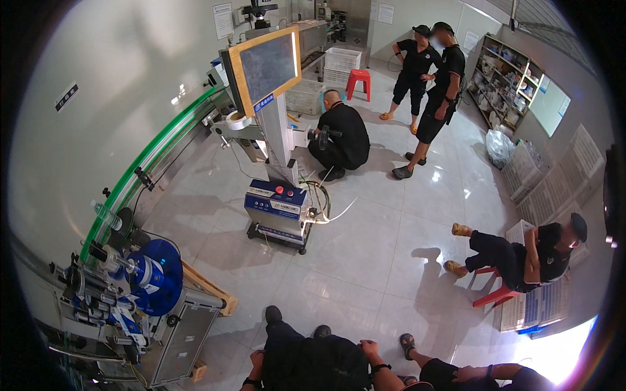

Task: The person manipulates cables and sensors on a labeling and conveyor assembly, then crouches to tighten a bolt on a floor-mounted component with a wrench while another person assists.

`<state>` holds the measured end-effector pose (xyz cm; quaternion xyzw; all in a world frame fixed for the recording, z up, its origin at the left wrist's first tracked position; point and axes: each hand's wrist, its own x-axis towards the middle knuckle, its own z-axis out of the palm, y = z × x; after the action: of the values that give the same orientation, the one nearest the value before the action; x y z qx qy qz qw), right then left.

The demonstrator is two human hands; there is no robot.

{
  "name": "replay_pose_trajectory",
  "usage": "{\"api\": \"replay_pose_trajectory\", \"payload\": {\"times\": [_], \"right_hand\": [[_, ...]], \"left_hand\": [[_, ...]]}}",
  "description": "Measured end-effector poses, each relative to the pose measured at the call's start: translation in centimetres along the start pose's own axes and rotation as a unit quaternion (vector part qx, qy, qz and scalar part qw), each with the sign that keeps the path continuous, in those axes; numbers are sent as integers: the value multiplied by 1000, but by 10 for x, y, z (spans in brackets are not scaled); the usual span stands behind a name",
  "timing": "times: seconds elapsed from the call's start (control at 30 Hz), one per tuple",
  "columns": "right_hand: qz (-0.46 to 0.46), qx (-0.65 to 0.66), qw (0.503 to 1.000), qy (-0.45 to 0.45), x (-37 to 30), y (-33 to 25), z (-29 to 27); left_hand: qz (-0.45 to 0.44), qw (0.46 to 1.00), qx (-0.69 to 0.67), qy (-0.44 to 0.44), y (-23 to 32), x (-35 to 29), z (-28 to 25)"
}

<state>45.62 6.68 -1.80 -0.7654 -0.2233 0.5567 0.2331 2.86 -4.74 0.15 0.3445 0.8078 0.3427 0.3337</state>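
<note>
At the lower edge are my dark-clothed lap and legs, with the toes of my dark shoes beyond them. My left hand rests at the left side of my lap, its fingers curled in, with a dark band on the wrist. On the other side, my right hand lies on my right leg, loosely closed, with nothing visible in it. Both hands are small in the picture and touch no tool. Nearest to them on the right sits a co-worker, whose hand rests on a dark-clothed leg.
A wheeled machine with a screen and blue-and-white base stands ahead; a person crouches behind it. Left are a labelling machine and green-edged conveyor. Two people stand by shelves; another sits on a red stool.
</note>
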Motion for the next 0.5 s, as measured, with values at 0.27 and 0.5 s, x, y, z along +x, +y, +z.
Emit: {"api": "replay_pose_trajectory", "payload": {"times": [0.27,0.5], "right_hand": [[11,-12,1000,-1,8,5,-3],[-9,-48,999,0,-3,-7,0]], "left_hand": [[74,997,3,10,-12,3,7],[99,995,31,-2,-13,4,2]]}}
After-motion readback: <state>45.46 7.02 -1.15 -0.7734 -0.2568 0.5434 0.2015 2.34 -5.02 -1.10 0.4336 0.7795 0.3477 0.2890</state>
